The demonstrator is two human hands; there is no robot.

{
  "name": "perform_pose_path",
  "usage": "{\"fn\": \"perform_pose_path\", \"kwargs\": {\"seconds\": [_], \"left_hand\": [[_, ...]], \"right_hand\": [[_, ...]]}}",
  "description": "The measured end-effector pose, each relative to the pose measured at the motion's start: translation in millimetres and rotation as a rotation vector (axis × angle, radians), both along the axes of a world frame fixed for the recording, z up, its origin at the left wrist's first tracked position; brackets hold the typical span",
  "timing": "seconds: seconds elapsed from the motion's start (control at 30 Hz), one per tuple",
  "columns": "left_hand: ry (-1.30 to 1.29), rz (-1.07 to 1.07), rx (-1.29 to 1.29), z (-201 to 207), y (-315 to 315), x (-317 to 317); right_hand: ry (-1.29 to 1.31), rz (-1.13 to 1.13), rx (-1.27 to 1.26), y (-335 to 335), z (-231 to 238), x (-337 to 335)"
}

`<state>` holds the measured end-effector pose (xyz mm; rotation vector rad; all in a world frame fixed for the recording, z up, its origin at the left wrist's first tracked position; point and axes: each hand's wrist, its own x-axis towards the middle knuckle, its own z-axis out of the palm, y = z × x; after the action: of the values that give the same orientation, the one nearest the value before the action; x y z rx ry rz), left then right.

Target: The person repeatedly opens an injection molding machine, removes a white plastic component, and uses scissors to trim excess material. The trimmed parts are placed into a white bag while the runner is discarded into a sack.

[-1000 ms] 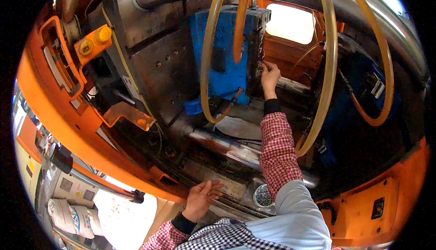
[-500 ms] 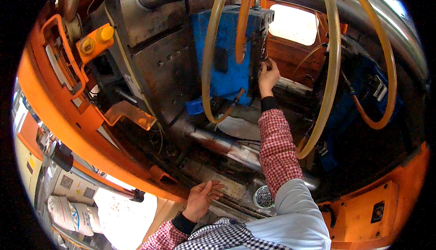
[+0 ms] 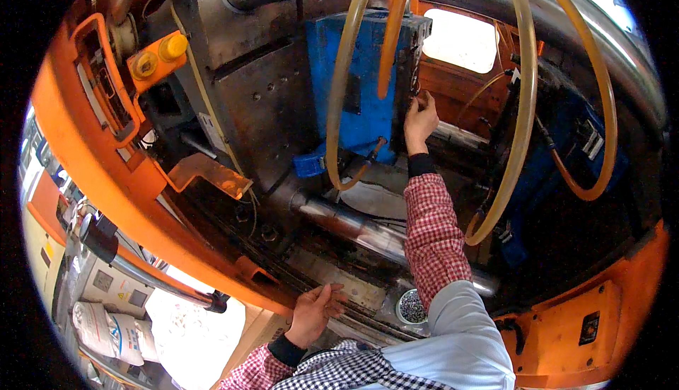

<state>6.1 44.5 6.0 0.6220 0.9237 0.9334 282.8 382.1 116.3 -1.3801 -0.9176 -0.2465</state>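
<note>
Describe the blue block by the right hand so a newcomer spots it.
Find the broad dark metal plate left of centre. Just right of it stands an upright blue block, with the right hand at its dark right-hand edge. Unlike the shadowed blue part farther right, its blue face shows brightly.

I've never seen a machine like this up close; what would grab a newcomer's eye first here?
Probably the big blue block near the middle, with the person's right hand at its right-hand side. Next come the amber hoses looping down from the top, and the bright orange frame sweeping across the left.
</note>
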Motion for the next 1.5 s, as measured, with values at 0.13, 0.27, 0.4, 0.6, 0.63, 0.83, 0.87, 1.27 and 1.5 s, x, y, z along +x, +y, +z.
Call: {"fn": "perform_pose_path", "kwargs": {"seconds": [0.13, 0.27, 0.4, 0.6, 0.63, 0.83, 0.87, 1.27, 1.5], "left_hand": [[0.043, -0.023, -0.013, 4, -5, -2], [0.004, 0.039, 0.007, 4, -11, -1], [0.026, -0.055, 0.062, 9, -12, 0], [0.085, -0.069, 0.065, 17, 0, 3], [0.077, -0.041, 0.058, 18, 1, 1], [-0.135, 0.042, 0.003, 33, 7, 29], [-0.138, 0.01, 0.017, 34, 7, 30], [-0.11, -0.068, 0.096, 44, 15, 26], [0.064, -0.071, 0.012, 41, 0, 24]], "right_hand": [[-0.09, 0.031, -0.107, -3, -3, -1], [-0.193, 0.082, -0.16, -10, -3, -6], [-0.13, 0.181, -0.23, -10, -5, 16], [-0.276, 0.411, -0.16, -144, 9, -25], [-0.261, 0.753, -0.201, -186, 8, -47], [-0.339, 1.068, -0.392, -320, -45, -97], [-0.258, 1.064, -0.394, -321, -47, -95], [-0.322, 0.805, -0.112, -303, -40, -80], [0.23, 0.342, 0.155, -128, 9, -18]]}}
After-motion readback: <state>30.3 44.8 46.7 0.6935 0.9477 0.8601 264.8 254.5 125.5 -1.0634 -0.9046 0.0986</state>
